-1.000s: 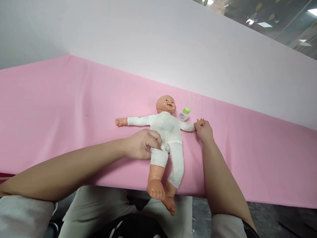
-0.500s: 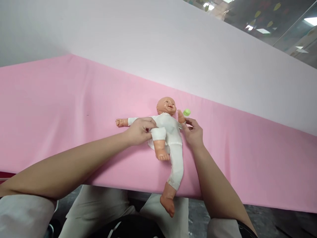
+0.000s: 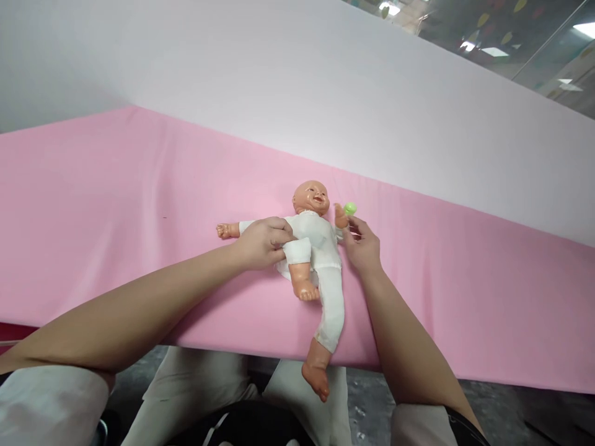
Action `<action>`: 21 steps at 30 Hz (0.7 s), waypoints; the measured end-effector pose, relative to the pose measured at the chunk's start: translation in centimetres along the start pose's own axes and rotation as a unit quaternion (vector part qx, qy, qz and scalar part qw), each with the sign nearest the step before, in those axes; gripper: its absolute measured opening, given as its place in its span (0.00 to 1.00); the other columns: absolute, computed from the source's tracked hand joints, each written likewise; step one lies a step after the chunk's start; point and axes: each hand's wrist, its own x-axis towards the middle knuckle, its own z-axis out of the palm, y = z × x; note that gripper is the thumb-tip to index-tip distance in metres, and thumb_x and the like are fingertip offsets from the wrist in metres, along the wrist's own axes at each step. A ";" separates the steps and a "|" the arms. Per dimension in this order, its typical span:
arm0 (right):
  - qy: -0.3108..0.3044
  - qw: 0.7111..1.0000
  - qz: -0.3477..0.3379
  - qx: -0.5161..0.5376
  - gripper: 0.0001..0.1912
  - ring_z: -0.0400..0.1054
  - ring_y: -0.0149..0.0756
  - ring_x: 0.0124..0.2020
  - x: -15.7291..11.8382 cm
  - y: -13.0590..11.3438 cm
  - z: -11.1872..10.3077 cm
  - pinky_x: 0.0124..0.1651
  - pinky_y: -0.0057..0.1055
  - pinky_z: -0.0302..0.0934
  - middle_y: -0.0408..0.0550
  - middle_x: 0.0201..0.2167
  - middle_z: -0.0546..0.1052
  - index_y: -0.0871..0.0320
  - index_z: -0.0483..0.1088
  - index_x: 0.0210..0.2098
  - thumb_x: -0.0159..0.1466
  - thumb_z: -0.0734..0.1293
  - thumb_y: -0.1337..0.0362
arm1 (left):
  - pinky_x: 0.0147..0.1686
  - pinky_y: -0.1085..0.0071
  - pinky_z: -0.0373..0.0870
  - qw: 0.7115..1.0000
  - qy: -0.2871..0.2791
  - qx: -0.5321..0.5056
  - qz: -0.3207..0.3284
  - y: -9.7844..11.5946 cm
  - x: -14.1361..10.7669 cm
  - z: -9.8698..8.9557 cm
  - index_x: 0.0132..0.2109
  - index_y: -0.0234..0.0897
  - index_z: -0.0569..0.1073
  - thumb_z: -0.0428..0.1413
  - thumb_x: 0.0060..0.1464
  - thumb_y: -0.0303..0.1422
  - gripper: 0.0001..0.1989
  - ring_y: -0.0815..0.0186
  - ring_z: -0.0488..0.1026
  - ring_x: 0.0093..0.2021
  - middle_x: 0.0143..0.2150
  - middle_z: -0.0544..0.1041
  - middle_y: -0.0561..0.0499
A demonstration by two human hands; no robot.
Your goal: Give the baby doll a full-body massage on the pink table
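We see doll [image 3: 325,254] on pink cloth [image 3: 474,297], one foot [image 3: 317,371] past near edge [image 3: 209,347], left hand [image 3: 264,243] curled round its bent leg [image 3: 298,251], right hand [image 3: 365,253] pinching its raised arm [image 3: 341,218], cloth spreading wide both sides.

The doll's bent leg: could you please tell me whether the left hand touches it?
Touching: the head view shows the left hand gripping the bent leg.

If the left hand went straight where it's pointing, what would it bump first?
The doll's bent leg, most likely: the left hand seems to touch it. Past it is the doll's tummy, but depth is hard to judge.
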 end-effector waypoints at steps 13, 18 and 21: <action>0.081 0.966 0.234 -0.079 0.23 0.79 0.50 0.53 2.1 6.3 -3.8 0.61 0.50 0.69 0.56 0.52 0.84 0.55 0.72 0.50 0.60 0.76 0.52 | 0.36 0.69 0.73 0.969 -0.151 -0.161 0.110 4.0 -0.8 0.5 0.33 0.40 0.81 0.62 0.56 0.28 0.04 0.64 0.76 0.34 0.33 0.78 0.48; 0.110 0.980 0.163 0.006 0.31 0.81 0.43 0.43 1.7 4.8 -2.7 0.51 0.43 0.74 0.53 0.48 0.84 0.55 0.69 0.59 0.61 0.75 0.50 | 0.34 0.72 0.72 0.986 -0.045 -0.148 0.058 2.6 -0.6 0.2 0.35 0.37 0.82 0.63 0.57 0.31 0.04 0.67 0.76 0.33 0.35 0.79 0.48; 0.107 0.988 0.090 0.058 0.30 0.79 0.38 0.41 1.3 3.1 -1.4 0.47 0.37 0.74 0.53 0.49 0.83 0.56 0.69 0.58 0.61 0.75 0.50 | 0.34 0.73 0.72 0.993 0.019 -0.116 -0.006 1.1 -0.2 0.3 0.36 0.36 0.82 0.61 0.54 0.28 0.04 0.67 0.77 0.34 0.36 0.80 0.49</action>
